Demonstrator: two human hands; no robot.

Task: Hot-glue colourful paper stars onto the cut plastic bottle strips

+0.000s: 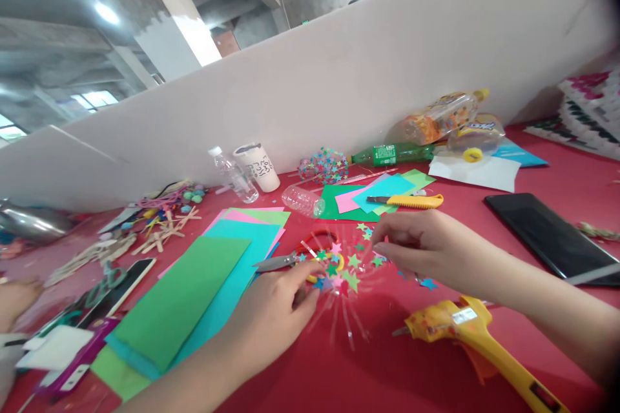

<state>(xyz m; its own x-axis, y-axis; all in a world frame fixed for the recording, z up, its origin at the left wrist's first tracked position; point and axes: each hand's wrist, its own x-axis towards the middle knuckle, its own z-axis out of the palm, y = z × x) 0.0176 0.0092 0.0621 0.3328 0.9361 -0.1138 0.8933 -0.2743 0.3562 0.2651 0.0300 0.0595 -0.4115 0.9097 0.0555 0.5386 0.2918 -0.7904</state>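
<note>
A clear plastic piece cut into splayed strips (349, 321) lies on the red table, with colourful paper stars (352, 281) on and around it. My left hand (283, 297) is at its left side, thumb and forefinger curled against the strips' edge. To the right, my right hand (411, 242) hovers over the stars with fingertips pinched together; whatever is between them is too small to make out. Scissors (276, 263) with red and yellow handles lie partly under the strips, beside my left hand. A yellow glue gun (465, 326) rests below my right forearm.
Coloured sheets (194, 297) lie at left. Behind stand a clear bottle (235, 174) and a white cup (259, 168). A star-covered ball (329, 165), a green bottle (392, 155) and a yellow cutter (411, 201) lie further back. A black phone (547, 232) is right. Another person's hand (19, 300) is far left.
</note>
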